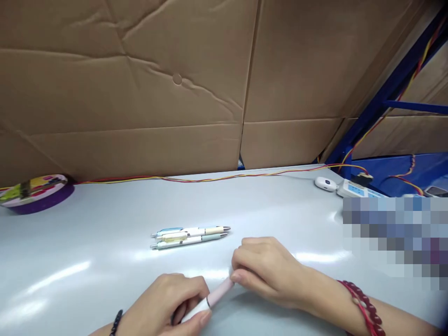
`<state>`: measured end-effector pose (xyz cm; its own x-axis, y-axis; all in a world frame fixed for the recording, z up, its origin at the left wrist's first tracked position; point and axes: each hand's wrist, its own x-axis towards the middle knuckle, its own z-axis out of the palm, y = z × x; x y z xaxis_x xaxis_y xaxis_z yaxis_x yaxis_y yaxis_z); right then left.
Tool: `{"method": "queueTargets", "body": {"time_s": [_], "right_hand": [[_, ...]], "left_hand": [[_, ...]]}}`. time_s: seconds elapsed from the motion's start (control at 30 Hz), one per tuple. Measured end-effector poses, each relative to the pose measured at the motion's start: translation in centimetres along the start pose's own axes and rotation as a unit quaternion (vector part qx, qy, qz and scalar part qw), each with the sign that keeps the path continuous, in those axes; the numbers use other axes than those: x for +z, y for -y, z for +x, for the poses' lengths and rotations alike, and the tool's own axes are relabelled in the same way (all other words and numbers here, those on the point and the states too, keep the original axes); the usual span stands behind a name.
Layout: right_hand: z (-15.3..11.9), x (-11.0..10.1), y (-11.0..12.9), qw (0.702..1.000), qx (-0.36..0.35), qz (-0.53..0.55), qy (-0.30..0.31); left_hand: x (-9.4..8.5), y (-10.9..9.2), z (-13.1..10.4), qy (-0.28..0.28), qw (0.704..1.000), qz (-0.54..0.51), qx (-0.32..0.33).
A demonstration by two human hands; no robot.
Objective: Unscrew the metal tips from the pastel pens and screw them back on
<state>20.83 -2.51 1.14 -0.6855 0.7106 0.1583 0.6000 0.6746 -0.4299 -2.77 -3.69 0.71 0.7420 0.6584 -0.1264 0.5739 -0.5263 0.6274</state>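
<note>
A pen (220, 290) with a pale pink grip section and a white barrel is held between my two hands above the near part of the table. My left hand (175, 298) wraps round its white barrel. The fingertips of my right hand (268, 268) pinch the far end of the pink section, and they hide the tip. Just beyond my hands, two pens lie side by side on the table: one with a cream grip (214, 230) and one with a pale green grip (213, 237). Both point right.
The grey-white table (115, 210) backs onto cardboard sheets (175, 102). A round purple tin (42, 198) stands at the left. Red and yellow wires (210, 179) run along the back edge to a power strip (357, 190) with a white plug-in device (325, 184). A blue metal frame (380, 112) rises at right.
</note>
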Motion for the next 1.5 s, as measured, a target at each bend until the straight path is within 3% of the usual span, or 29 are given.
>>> {"method": "queueTargets", "body": {"time_s": [0.23,0.4,0.57,0.67,0.77,0.93,1.03,1.17,1.27,1.33,1.5], "right_hand": [[0.0,0.2,0.0,0.996,-0.063,-0.031,-0.064],[0.0,-0.7,0.1,0.99,-0.08,0.098,-0.066],[0.1,-1.5,0.5,0.968,0.0,0.247,-0.031],[0.1,-1.0,0.6,0.969,0.058,0.239,-0.005],[0.2,-0.8,0.8,0.978,0.069,0.198,0.009],[0.3,-1.6,1.0,0.969,0.079,0.236,-0.001],[0.2,-1.7,0.8,0.97,0.048,0.236,-0.033],[0.0,-0.9,0.4,0.978,-0.063,0.167,-0.112],[-0.3,-0.5,0.4,0.981,-0.125,0.09,-0.117],[-0.4,-0.5,0.6,0.989,-0.103,0.055,-0.086],[-0.4,-0.4,1.0,0.998,0.03,0.06,0.001]], "left_hand": [[0.0,0.1,0.3,-0.004,1.0,-0.014,-0.003],[-0.1,0.0,0.0,-0.011,0.998,-0.067,-0.008],[-0.1,0.2,-0.1,-0.004,0.996,-0.088,-0.005],[-0.1,0.3,0.0,0.005,0.996,-0.087,-0.003],[-0.1,0.2,0.0,0.002,0.996,-0.083,-0.01],[-0.4,0.2,0.0,-0.003,0.993,-0.115,-0.006],[-0.6,0.3,0.0,-0.002,0.991,-0.13,-0.004],[-0.8,0.3,-0.1,-0.007,0.989,-0.146,0.004],[-0.8,0.1,-0.2,-0.013,0.988,-0.15,0.013],[-0.7,0.0,-0.2,-0.015,0.988,-0.152,0.021],[-0.6,-0.1,0.0,-0.018,0.992,-0.122,0.022]]}}
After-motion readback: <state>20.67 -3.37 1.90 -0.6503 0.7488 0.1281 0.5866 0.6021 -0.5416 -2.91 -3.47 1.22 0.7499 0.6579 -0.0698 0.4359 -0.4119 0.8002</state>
